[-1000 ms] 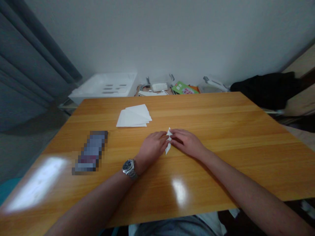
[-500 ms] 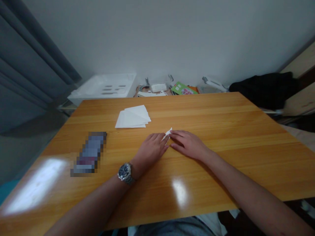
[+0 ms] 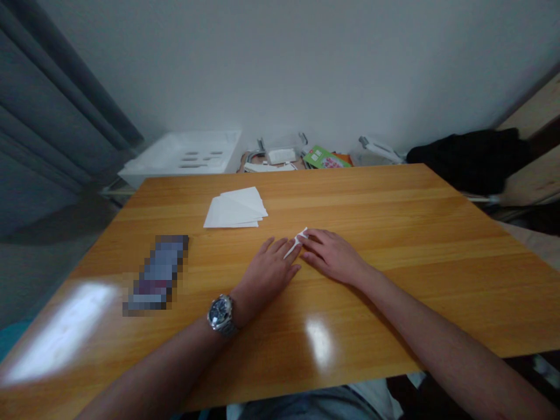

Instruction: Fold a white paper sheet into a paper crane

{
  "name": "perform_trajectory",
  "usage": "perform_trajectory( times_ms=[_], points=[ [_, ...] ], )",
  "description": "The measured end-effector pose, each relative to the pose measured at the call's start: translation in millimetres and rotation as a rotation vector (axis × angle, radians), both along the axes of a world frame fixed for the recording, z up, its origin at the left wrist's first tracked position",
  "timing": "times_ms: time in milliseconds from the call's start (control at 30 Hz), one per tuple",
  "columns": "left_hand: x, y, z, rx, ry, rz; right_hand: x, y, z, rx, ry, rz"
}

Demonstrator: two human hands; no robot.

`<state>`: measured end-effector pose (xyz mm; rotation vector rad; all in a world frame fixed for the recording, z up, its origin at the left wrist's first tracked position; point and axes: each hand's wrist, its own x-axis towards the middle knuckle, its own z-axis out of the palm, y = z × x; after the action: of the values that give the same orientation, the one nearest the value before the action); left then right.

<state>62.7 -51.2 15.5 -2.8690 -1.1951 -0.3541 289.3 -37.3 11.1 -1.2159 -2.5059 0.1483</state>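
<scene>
A small folded white paper piece [image 3: 297, 240] lies on the wooden table [image 3: 394, 233], mostly hidden under my fingers. My left hand [image 3: 268, 271], with a watch on its wrist, lies flat with fingers stretched out, pressing on the paper. My right hand [image 3: 331, 255] also lies flat with fingers extended, its fingertips on the paper's far end. The two hands meet over the piece near the table's middle.
A stack of white paper sheets [image 3: 235, 209] lies beyond my left hand. A blurred dark rectangular object [image 3: 158, 273] rests at the left. Behind the table stand a white tray [image 3: 184, 154], small clutter [image 3: 301, 157] and a black cloth [image 3: 470, 154].
The paper stood up between pinching fingers a second ago. Now it is flattened on the table, and both hands have spread flat over it.
</scene>
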Motion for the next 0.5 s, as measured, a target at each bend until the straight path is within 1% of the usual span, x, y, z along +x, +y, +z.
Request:
perform_trajectory(
  times_ms=[67,167,300,500],
  points=[
    [1.2,-1.1,0.6,0.001,-0.001,0.000,-1.3,-0.8,-0.2,0.015,-0.001,-0.012],
    [2.2,-2.7,2.3,-0.002,-0.002,0.005,-3.1,-1.3,-1.2,0.015,0.015,0.006],
    [0.9,-3.6,5.1,-0.038,-0.027,0.003,-5.4,-0.4,-4.6,-0.018,0.041,0.023],
    [-1.2,-5.2,4.5,-0.066,-0.039,0.003,-7.1,-1.9,-7.2,-0.062,0.036,0.000]
  ],
)
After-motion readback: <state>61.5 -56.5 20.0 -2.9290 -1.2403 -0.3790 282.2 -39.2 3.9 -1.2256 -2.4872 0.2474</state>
